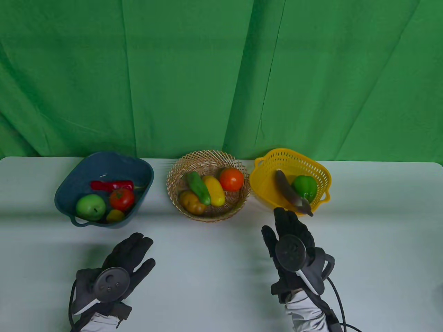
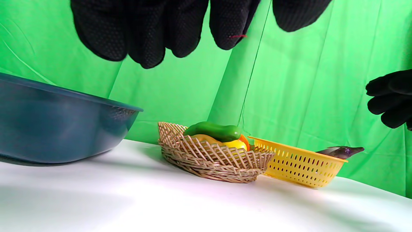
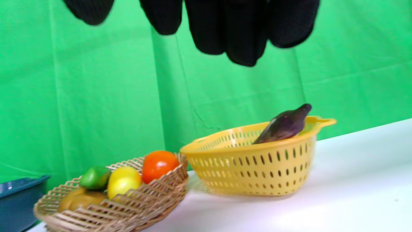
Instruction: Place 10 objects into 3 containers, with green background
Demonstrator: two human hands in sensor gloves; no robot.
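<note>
All ten pieces are already sitting in the three containers on the white table (image 1: 221, 276). In the dark blue tub (image 1: 65, 193), a green apple (image 1: 90, 206), a tomato (image 1: 121, 199), a red chili (image 1: 111, 185) and something small and yellow (image 1: 115, 215) can be seen. The wicker basket (image 1: 180, 166) is packed with a cucumber (image 1: 199, 187), a yellow pepper (image 1: 214, 190), an orange tomato (image 1: 231, 179) and a brownish potato-like lump (image 1: 192, 202). In the yellow colander (image 1: 263, 183), a green bell pepper (image 1: 304, 186) is parked next to an eggplant (image 1: 293, 194), whose end is poked out over the near rim.

Nothing is gripped by either hand. The left hand (image 1: 117, 268) is held above the table near the tub, fingers loosely spread. The right hand (image 1: 292, 247) is stretched flat, fingertips just short of the colander.
</note>
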